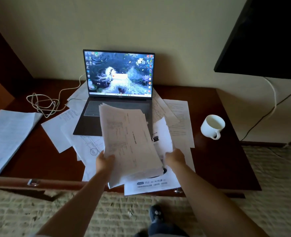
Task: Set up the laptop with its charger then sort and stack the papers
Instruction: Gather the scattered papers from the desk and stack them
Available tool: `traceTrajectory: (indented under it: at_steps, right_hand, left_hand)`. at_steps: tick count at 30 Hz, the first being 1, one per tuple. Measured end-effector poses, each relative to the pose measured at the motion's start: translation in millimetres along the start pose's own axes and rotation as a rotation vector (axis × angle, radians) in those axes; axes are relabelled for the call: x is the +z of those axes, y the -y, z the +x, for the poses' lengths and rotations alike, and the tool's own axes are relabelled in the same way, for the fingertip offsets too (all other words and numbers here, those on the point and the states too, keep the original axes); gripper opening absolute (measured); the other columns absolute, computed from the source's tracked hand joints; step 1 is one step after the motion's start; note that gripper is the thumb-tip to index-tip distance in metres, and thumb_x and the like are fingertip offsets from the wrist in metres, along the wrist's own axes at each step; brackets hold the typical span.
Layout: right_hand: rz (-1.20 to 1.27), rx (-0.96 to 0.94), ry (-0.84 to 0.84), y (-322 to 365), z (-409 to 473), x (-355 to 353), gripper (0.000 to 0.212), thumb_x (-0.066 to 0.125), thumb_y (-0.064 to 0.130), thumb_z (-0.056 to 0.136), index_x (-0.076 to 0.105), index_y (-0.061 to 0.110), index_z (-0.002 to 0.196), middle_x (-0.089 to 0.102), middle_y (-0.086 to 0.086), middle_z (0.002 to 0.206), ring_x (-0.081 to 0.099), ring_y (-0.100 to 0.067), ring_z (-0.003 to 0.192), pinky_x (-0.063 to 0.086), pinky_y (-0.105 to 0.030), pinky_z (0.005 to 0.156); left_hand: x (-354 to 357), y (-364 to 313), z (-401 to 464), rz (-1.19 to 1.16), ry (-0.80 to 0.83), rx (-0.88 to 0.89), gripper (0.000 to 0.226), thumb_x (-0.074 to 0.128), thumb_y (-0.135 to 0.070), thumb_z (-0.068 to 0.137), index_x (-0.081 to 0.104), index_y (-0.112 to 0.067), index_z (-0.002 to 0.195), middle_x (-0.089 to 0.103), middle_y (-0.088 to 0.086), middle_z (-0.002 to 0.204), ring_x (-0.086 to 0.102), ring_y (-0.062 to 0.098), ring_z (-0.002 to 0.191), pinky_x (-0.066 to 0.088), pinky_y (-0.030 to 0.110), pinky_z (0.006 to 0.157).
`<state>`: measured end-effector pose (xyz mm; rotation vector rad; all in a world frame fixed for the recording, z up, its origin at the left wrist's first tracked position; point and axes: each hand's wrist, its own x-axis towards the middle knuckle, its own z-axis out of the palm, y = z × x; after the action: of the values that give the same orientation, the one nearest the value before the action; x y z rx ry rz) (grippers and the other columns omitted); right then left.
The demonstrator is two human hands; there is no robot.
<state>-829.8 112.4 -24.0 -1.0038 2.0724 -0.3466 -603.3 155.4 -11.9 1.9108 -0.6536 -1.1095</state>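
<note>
The left hand [105,159] pinches the near left corner of a sheaf [129,139] of papers, and the right hand [174,158] grips a single sheet [162,134] at its near edge just right of it, both held above the counter [227,159]. The sheaf's long axis runs away from the hands, its far end over the keyboard of the open, plugged-in laptop [119,74]. The stack [9,134] already made lies well off to the left of both hands, nearer the left, so the sheaf should probably travel leftward, while loose sheets [179,117] remain beneath and beyond the right hand.
</note>
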Motion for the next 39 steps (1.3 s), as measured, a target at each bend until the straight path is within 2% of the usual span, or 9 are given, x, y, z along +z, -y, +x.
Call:
traceTrajectory:
  at_steps: [3,7,9,13,16,20,26,30,39]
  right_hand:
    - [0.024,-0.034,-0.071,-3,-3,-7,0.04,0.042,0.015,0.095,0.047,0.001,0.132,0.054,-0.017,0.131,0.056,-0.032,0.114,0.047,-0.034,0.088]
    - [0.078,-0.022,-0.025,-6,-9,-12,0.04,0.042,0.027,0.097,0.056,-0.004,0.12,0.061,-0.014,0.102,0.059,-0.027,0.088,0.043,-0.03,0.073]
    - [-0.038,0.026,-0.082,-20,-8,-15,0.043,0.036,0.031,0.1,0.056,0.0,0.123,0.058,-0.017,0.119,0.056,-0.031,0.107,0.044,-0.033,0.086]
    - [-0.106,0.202,-0.223,-53,-10,-17,0.053,0.06,0.026,0.087,0.041,0.01,0.134,0.038,-0.017,0.135,0.043,-0.036,0.121,0.048,-0.045,0.093]
    - [-0.026,0.27,-0.179,-65,-9,-15,0.057,0.067,0.019,0.08,0.041,0.01,0.13,0.047,-0.016,0.13,0.052,-0.037,0.114,0.052,-0.046,0.088]
    - [-0.025,0.178,-0.202,-71,-10,-14,0.031,0.057,0.026,0.083,0.062,0.009,0.109,0.066,-0.012,0.106,0.065,-0.032,0.094,0.056,-0.038,0.08]
    - [0.08,-0.036,-0.578,-51,-28,-55,0.031,0.038,0.017,0.1,0.059,0.001,0.115,0.057,-0.018,0.12,0.055,-0.037,0.112,0.044,-0.037,0.084]
    - [0.106,-0.169,-0.797,-37,-42,-87,0.029,0.041,0.015,0.098,0.056,0.003,0.12,0.062,-0.018,0.116,0.058,-0.037,0.107,0.047,-0.036,0.077]
    - [0.095,-0.543,-1.148,33,-81,-134,0.03,0.049,-0.001,0.085,0.061,0.002,0.112,0.065,-0.018,0.105,0.058,-0.038,0.1,0.036,-0.045,0.09]
  left_hand:
    - [-7,2,-4,-0.032,0.013,0.017,0.021,0.043,0.004,0.086,0.055,-0.013,0.088,0.057,0.003,0.081,0.053,0.024,0.079,0.044,0.038,0.072]
    - [-14,10,-6,-0.084,0.036,0.006,0.019,0.047,0.004,0.086,0.056,-0.008,0.097,0.058,0.008,0.084,0.054,0.03,0.085,0.045,0.037,0.073]
    - [-14,16,-6,-0.093,0.058,-0.007,0.019,0.05,0.004,0.086,0.058,-0.006,0.101,0.059,0.008,0.085,0.055,0.031,0.086,0.046,0.038,0.075]
    - [-8,26,-12,-0.041,0.141,-0.021,0.024,0.051,0.0,0.086,0.058,-0.008,0.107,0.063,0.012,0.095,0.058,0.032,0.089,0.05,0.04,0.076]
    - [-2,30,-19,-0.009,0.163,0.0,0.021,0.051,0.002,0.086,0.059,-0.008,0.103,0.063,0.011,0.088,0.058,0.026,0.076,0.048,0.03,0.063]
    - [3,33,-22,0.026,0.189,0.006,0.024,0.05,0.003,0.085,0.059,-0.009,0.103,0.063,0.01,0.088,0.057,0.026,0.076,0.05,0.033,0.067]
    - [7,24,-20,0.066,0.154,0.06,0.022,0.046,0.003,0.082,0.059,-0.01,0.093,0.061,0.006,0.079,0.055,0.027,0.078,0.046,0.034,0.069]
    - [11,7,-27,0.102,0.154,0.12,0.031,0.04,-0.002,0.079,0.063,-0.015,0.096,0.065,0.006,0.084,0.058,0.026,0.077,0.05,0.04,0.072]
    - [19,-50,-47,0.127,0.158,0.437,0.05,0.037,-0.003,0.082,0.058,-0.021,0.124,0.066,0.007,0.103,0.061,0.03,0.094,0.05,0.037,0.079]
